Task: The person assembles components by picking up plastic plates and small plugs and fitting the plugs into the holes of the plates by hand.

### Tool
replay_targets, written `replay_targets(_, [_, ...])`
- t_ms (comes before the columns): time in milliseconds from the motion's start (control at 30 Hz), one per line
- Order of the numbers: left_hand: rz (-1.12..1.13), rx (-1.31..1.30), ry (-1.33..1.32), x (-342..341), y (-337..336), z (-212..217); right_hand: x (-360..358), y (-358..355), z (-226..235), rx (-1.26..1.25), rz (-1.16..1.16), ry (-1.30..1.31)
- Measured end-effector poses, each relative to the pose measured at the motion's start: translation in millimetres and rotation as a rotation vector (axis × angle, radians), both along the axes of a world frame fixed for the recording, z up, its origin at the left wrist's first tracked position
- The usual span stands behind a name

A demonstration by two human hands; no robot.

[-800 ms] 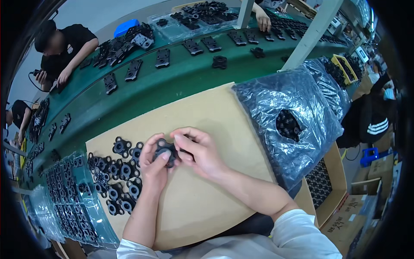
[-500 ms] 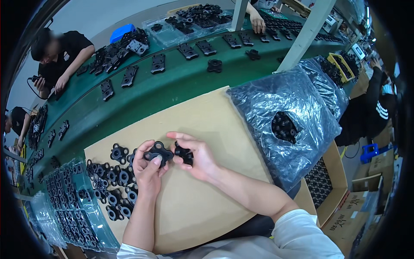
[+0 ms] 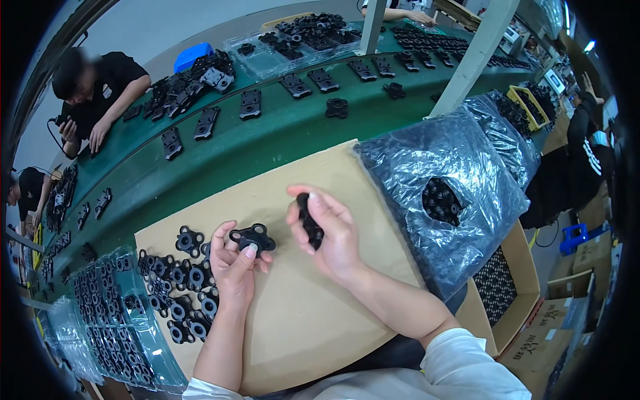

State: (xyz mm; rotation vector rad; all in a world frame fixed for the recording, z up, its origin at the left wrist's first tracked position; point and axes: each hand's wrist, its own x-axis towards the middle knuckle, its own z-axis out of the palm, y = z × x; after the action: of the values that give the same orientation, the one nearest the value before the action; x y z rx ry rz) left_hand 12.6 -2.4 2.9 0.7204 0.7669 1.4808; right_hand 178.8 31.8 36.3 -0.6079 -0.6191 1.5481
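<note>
My left hand (image 3: 232,273) pinches a black lobed plastic part (image 3: 257,235) with round holes in its lobes, thumb on its face. To its right, my right hand (image 3: 337,233) is closed around a dark black piece (image 3: 309,220); fingers cover much of it, so its full shape cannot be told. The two hands are apart, above a tan cardboard sheet (image 3: 307,327). Left of my left hand, several similar lobed parts with grey rings (image 3: 198,277) lie clustered on the cardboard.
A torn plastic bag (image 3: 480,153) of black parts lies at right, above an open carton (image 3: 527,267). Beyond the cardboard runs a green conveyor (image 3: 267,143) with spaced black parts. Clear trays (image 3: 110,313) of parts stand at left. A grey post (image 3: 473,57) rises behind. Co-workers sit across.
My right hand has drawn away from the left and turned, its black piece now upright in the fingers. The part in my left hand has tilted. A co-worker's hand at the back has pulled back.
</note>
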Motion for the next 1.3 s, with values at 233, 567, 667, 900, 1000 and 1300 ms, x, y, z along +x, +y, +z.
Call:
replay_targets(233, [-0.103, 0.024, 0.037, 1, 0, -1, -10, 2, -29, -0.28, 0.336, 0.106])
replay_targets(567, [-0.081, -0.018, -0.015, 0, -2, 1, -9, 2, -32, -0.22, 0.504, 0.084])
replay_targets(667, [-0.101, -0.018, -0.042, -3, -2, -1, -8, 0, -26, -0.186, 0.493, 0.04])
replay_targets(900, [0.044, -0.06, 0.069, 6, -5, -1, -20, -7, -22, 0.034, 0.214, -0.441])
replay_targets(1000, [0.119, -0.07, 0.14, 9, -6, -1, -21, -7, -23, 0.033, 0.201, -0.515])
replay_targets(1300, [0.076, -0.108, 0.171, 10, -7, 9, -17, -2, -19, -0.115, 0.253, -0.349])
